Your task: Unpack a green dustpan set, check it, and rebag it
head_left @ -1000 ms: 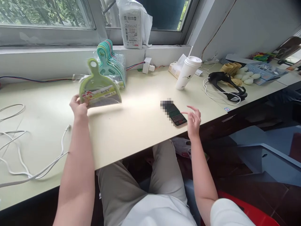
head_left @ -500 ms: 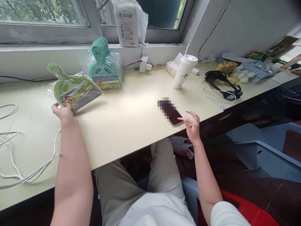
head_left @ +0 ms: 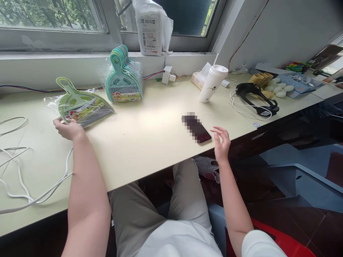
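Note:
At the left of the table, my left hand (head_left: 69, 129) is closed on the lower edge of a green dustpan and brush set (head_left: 83, 105) in clear plastic wrap with a printed label. Its handle points up toward the wall. Several more wrapped dustpan sets (head_left: 124, 80), mostly teal, stand in a row behind it, apart from it. My right hand (head_left: 222, 142) is over the front table edge with its fingers loosely bent and apart, holding nothing. Just left of its fingertips lies a phone (head_left: 200, 132), flat on the table and partly blurred out.
A white cup with a straw (head_left: 213, 84) stands beside a tissue box (head_left: 197, 80). Farther right are a black headset (head_left: 255, 100), pale egg-like pieces (head_left: 280, 89) and a blue box (head_left: 297, 87). White cables (head_left: 20, 178) lie at the left. A wrapped package (head_left: 151, 32) sits on the sill.
My left hand has lowered the dustpan set toward the tabletop, so it lies flatter. My right hand's index finger has drawn back from the phone's edge. The view has shifted slightly.

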Demonstrator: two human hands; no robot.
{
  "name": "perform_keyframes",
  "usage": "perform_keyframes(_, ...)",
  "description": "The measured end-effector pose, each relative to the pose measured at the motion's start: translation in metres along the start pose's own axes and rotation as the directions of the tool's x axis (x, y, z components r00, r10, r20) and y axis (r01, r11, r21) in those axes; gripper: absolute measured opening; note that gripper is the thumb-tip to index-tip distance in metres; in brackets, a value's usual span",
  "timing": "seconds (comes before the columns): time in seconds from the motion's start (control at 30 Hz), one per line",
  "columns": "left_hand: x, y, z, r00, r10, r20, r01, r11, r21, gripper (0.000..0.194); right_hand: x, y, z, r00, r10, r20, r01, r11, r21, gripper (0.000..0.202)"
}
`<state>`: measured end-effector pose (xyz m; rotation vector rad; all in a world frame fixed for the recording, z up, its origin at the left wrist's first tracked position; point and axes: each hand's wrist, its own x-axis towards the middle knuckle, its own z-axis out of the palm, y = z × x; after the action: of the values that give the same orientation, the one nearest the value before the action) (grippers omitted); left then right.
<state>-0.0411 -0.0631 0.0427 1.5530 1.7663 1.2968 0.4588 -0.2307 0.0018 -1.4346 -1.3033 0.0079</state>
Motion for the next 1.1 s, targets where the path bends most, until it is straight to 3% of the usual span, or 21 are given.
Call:
perform_keyframes(0.13,-0.022,0.011,-0.002,0.998,-0.008,-0.062,0.013,0.997,0.080,0.051,0.003,-0.005,0.008,0.997,-0.019,0.075,0.021,1.000,-0.015,0.031)
perform_keyframes(0.2,-0.020,0.003,-0.007,0.975,-0.069,-0.209,0.094,0.989,0.110,0.051,0.006,-0.007,0.010,0.995,-0.033,0.090,0.036,0.999,-0.037,0.031)
perform_keyframes(0.23,-0.017,-0.002,-0.010,0.940,-0.122,-0.318,0.165,0.980,0.111,0.051,0.007,-0.007,0.010,0.995,-0.035,0.090,0.039,0.998,-0.047,0.031)
perform_keyframes(0.3,-0.007,-0.013,-0.014,0.813,-0.228,-0.536,0.320,0.944,0.084,0.053,0.009,-0.008,0.009,0.996,-0.029,0.082,0.033,0.998,-0.052,0.032)
perform_keyframes(0.37,0.002,-0.020,-0.014,0.785,-0.146,-0.602,0.275,0.953,0.127,0.053,0.010,-0.007,0.008,0.997,-0.017,0.078,0.020,0.999,-0.041,0.031)
perform_keyframes(0.43,0.007,-0.022,-0.009,0.846,0.014,-0.534,0.134,0.962,0.238,0.044,0.010,-0.006,0.007,0.997,-0.005,0.072,0.007,1.000,-0.030,0.031)
perform_keyframes(0.53,0.007,-0.020,0.003,0.945,0.185,-0.270,-0.066,0.915,0.398,0.023,0.010,-0.005,0.005,0.998,0.011,0.056,-0.010,1.000,-0.013,0.030)
perform_keyframes(0.63,0.008,-0.022,0.014,0.971,0.221,-0.092,-0.159,0.883,0.442,0.018,0.008,-0.006,0.006,0.999,0.020,0.050,-0.020,1.000,0.007,0.030)
perform_keyframes(0.7,0.009,-0.025,0.016,0.973,0.212,-0.096,-0.147,0.882,0.448,0.015,0.006,-0.008,0.007,0.998,0.023,0.060,-0.024,1.000,0.010,0.030)
perform_keyframes(0.9,0.012,-0.038,0.005,0.950,0.177,-0.258,-0.036,0.881,0.472,0.010,0.003,-0.019,0.017,0.995,0.004,0.100,-0.006,1.000,0.017,0.031)
perform_keyframes(1.1,0.016,-0.037,0.000,0.966,0.084,-0.243,0.029,0.904,0.427,0.014,0.005,-0.068,0.053,0.969,-0.107,0.221,0.071,0.984,0.165,0.026)
